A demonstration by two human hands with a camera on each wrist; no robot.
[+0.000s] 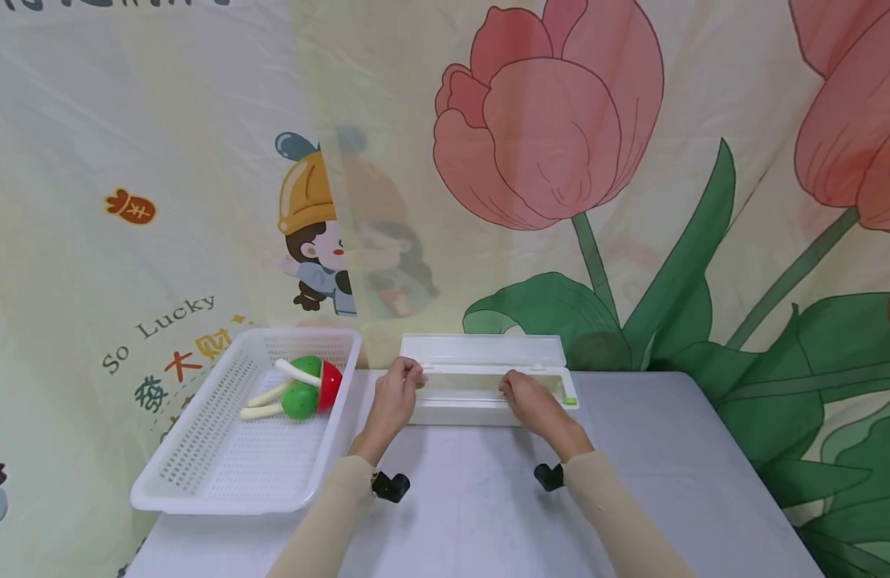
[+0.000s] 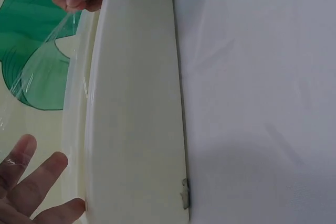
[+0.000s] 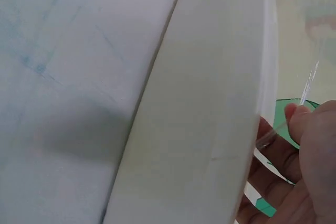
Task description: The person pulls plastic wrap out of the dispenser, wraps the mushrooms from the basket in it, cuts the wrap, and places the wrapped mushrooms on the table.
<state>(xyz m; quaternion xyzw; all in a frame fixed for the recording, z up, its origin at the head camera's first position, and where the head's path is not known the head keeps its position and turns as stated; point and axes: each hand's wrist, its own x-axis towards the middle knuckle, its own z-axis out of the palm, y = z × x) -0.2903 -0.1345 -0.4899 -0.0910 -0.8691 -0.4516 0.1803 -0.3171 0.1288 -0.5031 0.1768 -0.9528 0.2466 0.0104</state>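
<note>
A long white cling film dispenser [image 1: 459,415] lies across the table with its clear lid [image 1: 481,351] raised at the back. At its left end, my left hand [image 1: 397,393] holds an edge of clear cling film [image 2: 39,59] over the opening; its lower fingers are spread in the left wrist view. My right hand [image 1: 534,405] pinches the film between thumb and forefinger towards the right end, with the other fingers by the box's rim. Between the hands the film is stretched and hard to see. A green slider [image 1: 570,400] sits at the box's right front corner.
On the left stands a white plastic basket [image 1: 228,504] holding several maraca-like toys [image 1: 300,400] with green or red heads and pale handles. A printed curtain [image 1: 387,80] hangs right behind the table [image 1: 459,514].
</note>
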